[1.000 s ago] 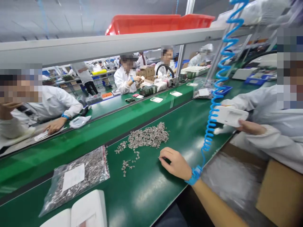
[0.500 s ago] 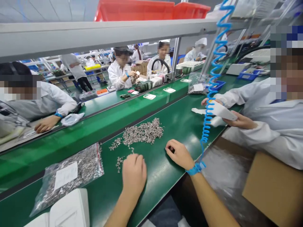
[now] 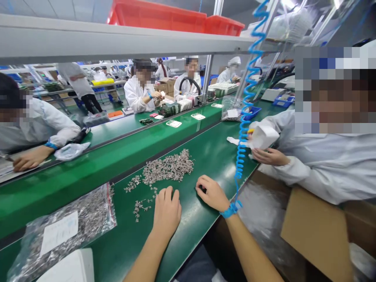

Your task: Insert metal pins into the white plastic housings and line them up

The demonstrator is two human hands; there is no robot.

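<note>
My left hand (image 3: 167,209) rests palm down on the green bench, its fingers slightly bent and a little apart; the thumb is hidden, and nothing shows in it. A few small metal clip-like parts (image 3: 141,207) lie just left of it. Beyond the hand spreads a large pile of these metal parts (image 3: 167,168). My right hand (image 3: 214,194) is right of the pile, thumb and index finger curled together in a pinch. Whatever is at their tips is too small to name. A blue wrist strap (image 3: 230,210) circles my right wrist, joined to a coiled blue cord (image 3: 243,133).
A clear bag of metal parts (image 3: 96,207) lies at left, beside a white plastic housing (image 3: 79,266). At right, a co-worker (image 3: 329,156) handles a white piece (image 3: 264,137) above a cardboard box (image 3: 317,231). Red bins (image 3: 158,17) sit on the overhead shelf (image 3: 117,43).
The whole view has swung slightly right, so most things appear further left. My left hand's fingers look a bit more extended. The co-worker at right has turned the white piece.
</note>
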